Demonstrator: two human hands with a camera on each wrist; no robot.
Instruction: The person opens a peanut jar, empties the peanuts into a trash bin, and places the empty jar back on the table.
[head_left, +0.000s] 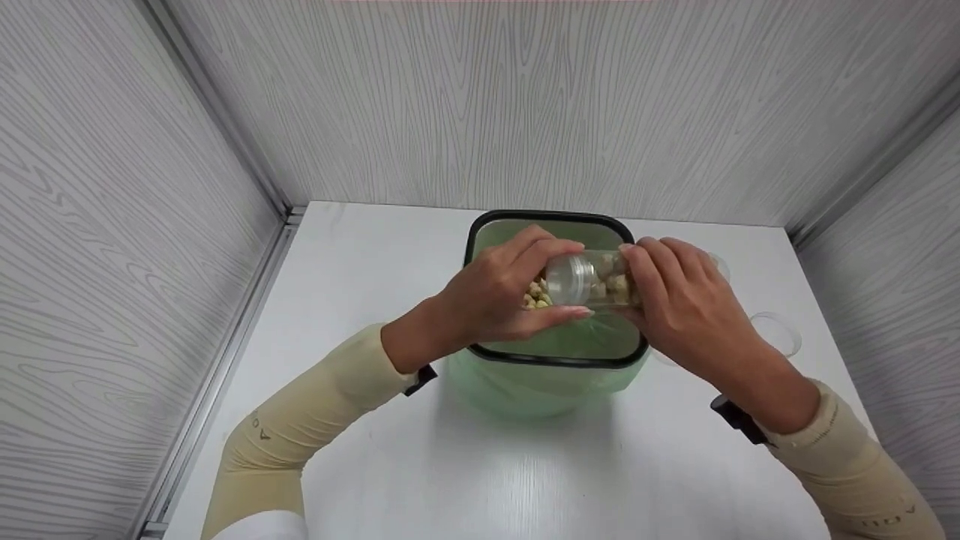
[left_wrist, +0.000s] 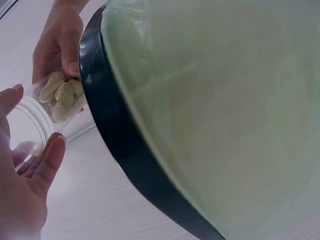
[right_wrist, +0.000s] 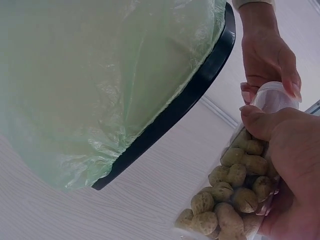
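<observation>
A clear plastic jar (head_left: 607, 279) of unshelled peanuts (right_wrist: 232, 175) lies on its side in the air above a bin (head_left: 556, 362) with a black rim. My right hand (head_left: 679, 289) grips the jar's body from the right. My left hand (head_left: 499, 285) has thumb and fingers curled round the jar's ridged neck (left_wrist: 37, 117), which points left. Whether a lid is on the neck I cannot tell. More peanuts (head_left: 535, 295) show between my left thumb and forefinger, seemingly lower down in the bin. My left palm is partly hidden.
A pale green plastic liner (right_wrist: 100, 100) covers the bin and folds over its rim. Clear round rings or lids (head_left: 776, 334) lie on the white table (head_left: 360, 255) to the right of the bin. Wood-patterned panels (head_left: 517, 97) stand behind and at both sides.
</observation>
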